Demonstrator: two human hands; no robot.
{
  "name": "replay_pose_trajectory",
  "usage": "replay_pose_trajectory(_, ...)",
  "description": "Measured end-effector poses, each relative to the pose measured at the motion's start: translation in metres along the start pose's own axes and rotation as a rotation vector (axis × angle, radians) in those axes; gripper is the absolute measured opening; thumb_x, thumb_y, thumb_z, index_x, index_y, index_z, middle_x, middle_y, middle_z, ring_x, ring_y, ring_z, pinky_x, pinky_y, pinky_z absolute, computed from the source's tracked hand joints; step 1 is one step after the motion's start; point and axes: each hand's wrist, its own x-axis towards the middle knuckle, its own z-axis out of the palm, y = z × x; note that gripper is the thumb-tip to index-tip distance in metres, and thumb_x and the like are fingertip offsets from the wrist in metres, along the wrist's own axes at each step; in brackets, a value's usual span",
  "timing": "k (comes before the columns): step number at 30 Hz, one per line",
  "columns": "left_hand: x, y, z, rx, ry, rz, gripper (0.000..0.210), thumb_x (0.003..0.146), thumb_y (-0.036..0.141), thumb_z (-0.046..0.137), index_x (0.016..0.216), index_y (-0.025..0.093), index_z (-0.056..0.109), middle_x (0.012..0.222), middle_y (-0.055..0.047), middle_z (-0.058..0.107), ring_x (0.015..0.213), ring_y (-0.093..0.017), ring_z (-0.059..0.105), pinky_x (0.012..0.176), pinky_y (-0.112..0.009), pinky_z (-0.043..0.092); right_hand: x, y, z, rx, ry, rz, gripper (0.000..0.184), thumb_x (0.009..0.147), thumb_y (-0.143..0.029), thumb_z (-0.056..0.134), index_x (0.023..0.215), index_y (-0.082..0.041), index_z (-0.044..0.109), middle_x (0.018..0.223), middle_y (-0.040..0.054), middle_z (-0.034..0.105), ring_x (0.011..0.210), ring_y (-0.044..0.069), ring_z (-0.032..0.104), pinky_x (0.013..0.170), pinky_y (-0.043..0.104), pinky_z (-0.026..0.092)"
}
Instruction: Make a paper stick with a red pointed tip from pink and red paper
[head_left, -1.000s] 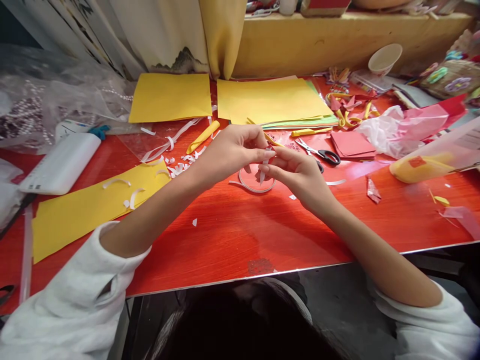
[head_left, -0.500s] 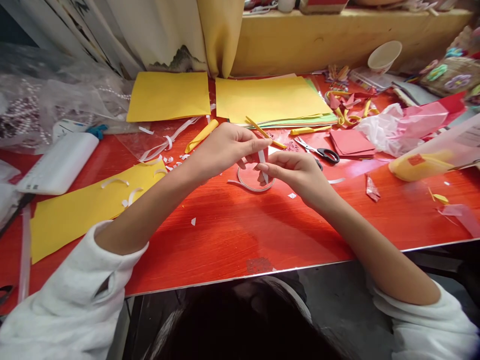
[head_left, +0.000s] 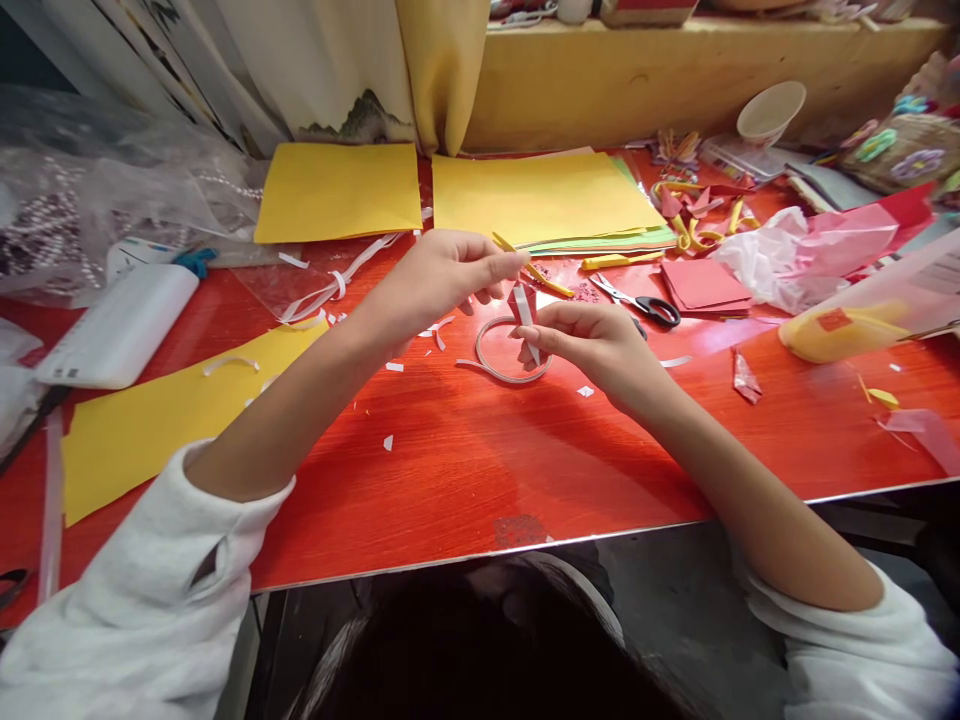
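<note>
Red table (head_left: 465, 470), messy with yellow paper (head_left: 337, 190). Left hand (head_left: 442, 275) now pulled away from right hand (head_left: 592, 340), fingers pinched, maybe on peeled backing. Right hand pinching small red-and-white strip (head_left: 523, 305), above tape ring (head_left: 499, 365).

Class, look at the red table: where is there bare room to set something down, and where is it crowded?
Bare red table lies along the near edge, between the yellow paper strip and the right forearm. Crowded: the far right around the scissors and paper scraps, and the left by the plastic bags.
</note>
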Motion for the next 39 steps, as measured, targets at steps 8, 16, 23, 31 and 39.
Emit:
replay_pose_trajectory(8,-0.005,0.005,0.002,0.101,-0.026,0.021,0.026,0.078,0.038,0.061,0.069,0.016,0.069,0.067,-0.003,0.065,0.07,-0.015,0.06,0.065,-0.028,0.045,0.0,0.0,-0.001,-0.007,-0.035,0.009,0.031,0.079,-0.046,0.063,0.077,-0.015,0.067,0.07,0.0034,0.065,0.065,0.011,0.058,0.063,0.028,0.048)
replay_pose_trajectory(16,0.002,-0.005,-0.01,0.089,0.018,-0.05,0.04,0.086,0.049,0.049,0.075,0.015,0.067,0.069,-0.007,0.067,0.072,-0.016,0.063,0.067,-0.027,0.047,0.0,-0.002,-0.001,0.024,-0.1,0.066,0.022,0.081,-0.038,0.063,0.084,-0.016,0.067,0.067,0.001,0.063,0.063,0.01,0.058,0.063,0.027,0.049)
replay_pose_trajectory(23,0.008,-0.018,-0.025,0.219,0.044,-0.032,0.021,0.079,0.03,0.058,0.092,0.017,0.066,0.08,-0.006,0.07,0.073,-0.015,0.063,0.068,-0.029,0.046,-0.006,-0.003,0.003,-0.036,-0.497,0.193,0.05,0.084,-0.032,0.059,0.131,-0.018,0.049,0.064,-0.0014,0.063,0.054,0.011,0.06,0.053,0.025,0.05)
replay_pose_trajectory(31,0.009,-0.024,-0.034,0.515,0.025,-0.062,0.02,0.076,0.034,0.059,0.068,0.017,0.068,0.066,-0.005,0.066,0.067,-0.017,0.058,0.064,-0.029,0.04,-0.007,0.002,0.009,-0.341,-0.49,0.061,0.046,0.086,-0.04,0.055,0.126,-0.018,0.055,0.056,-0.0045,0.054,0.048,0.009,0.047,0.048,0.022,0.038)
replay_pose_trajectory(39,0.012,-0.036,-0.042,0.781,0.067,-0.057,0.022,0.082,0.036,0.053,0.08,0.019,0.067,0.071,-0.006,0.063,0.084,-0.022,0.055,0.075,-0.034,0.036,0.0,0.016,0.009,-0.762,-0.001,-0.252,0.021,0.086,-0.03,0.057,0.102,-0.019,0.066,0.09,0.0054,0.065,0.068,0.012,0.056,0.064,0.026,0.042)
